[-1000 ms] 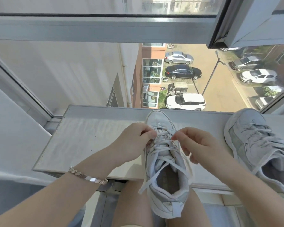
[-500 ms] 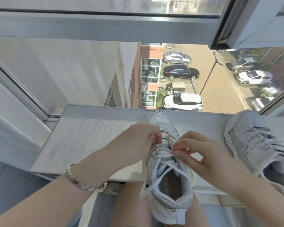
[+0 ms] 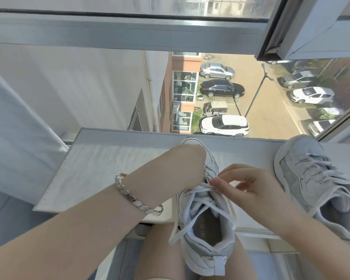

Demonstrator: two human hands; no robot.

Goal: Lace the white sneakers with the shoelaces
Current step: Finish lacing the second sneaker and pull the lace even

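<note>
The lacing of the white low-top mesh sneaker (image 3: 207, 245) is judged to be at its middle rows: crossings are seen over the tongue, while the upper eyelets near the collar appear unthreaded. The sneaker is set with its toe on the pale grey window ledge (image 3: 101, 168) and its heel towards the person, above the bare thighs. The flat white shoelace (image 3: 192, 196) is pinched at a crossing by the fingertips (image 3: 215, 181) of the right hand (image 3: 257, 190), whose other fingers are loosely curled above the tongue. Two loose ends are seen, one hanging off the left side of the shoe and one trailing along the right.

The left hand (image 3: 180, 164) is laid across the front of the shoe, wrist bent, a silver link bracelet (image 3: 129, 196) worn at the wrist. Its fingers are hidden behind its back, so their state cannot be told.

Next, a free end would probably have to be drawn snug and fed through the next open eyelet. A second white sneaker (image 3: 311, 184) is placed on the ledge to the right, apparently laced.
</note>
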